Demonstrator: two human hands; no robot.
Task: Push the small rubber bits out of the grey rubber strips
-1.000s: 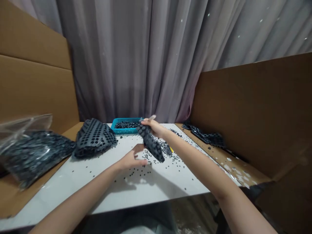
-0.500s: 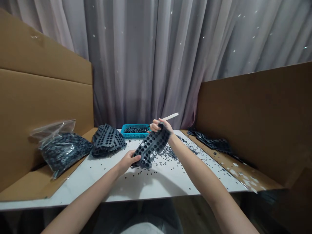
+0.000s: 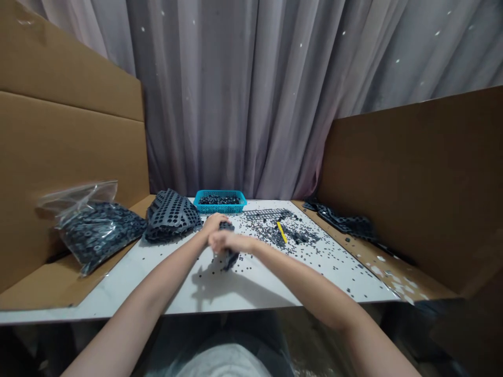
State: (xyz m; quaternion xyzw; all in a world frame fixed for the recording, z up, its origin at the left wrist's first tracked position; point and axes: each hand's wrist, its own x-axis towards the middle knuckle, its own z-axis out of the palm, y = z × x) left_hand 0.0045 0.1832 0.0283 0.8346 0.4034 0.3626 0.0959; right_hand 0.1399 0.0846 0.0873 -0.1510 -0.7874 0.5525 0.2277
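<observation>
A dark perforated foam-like sheet [image 3: 231, 259] is bunched up between my two hands, low over the white table. Its upper end is gripped by my left hand [image 3: 214, 224], fingers bent over it. My right hand [image 3: 231, 242] crosses in front, blurred by motion, its fingers curled around the sheet's middle. Most of the sheet is hidden behind the hands. To their right a slim yellow tool [image 3: 282, 232] lies among many small black discs [image 3: 269, 233]; its kind is unclear.
Behind stands a blue basket [image 3: 220, 209] of black pieces. Another perforated strip [image 3: 267, 214] lies flat beside it. At left are a heap of perforated sheets [image 3: 172, 214] and a clear bag [image 3: 102, 233] of dark pieces. Cardboard walls [image 3: 408, 193] flank the white table [image 3: 184, 293].
My right hand has let go of the white stick-like tool and moved left and down. The sheet, stretched out before, is now bunched. A yellow tool and a flat strip now show on the table.
</observation>
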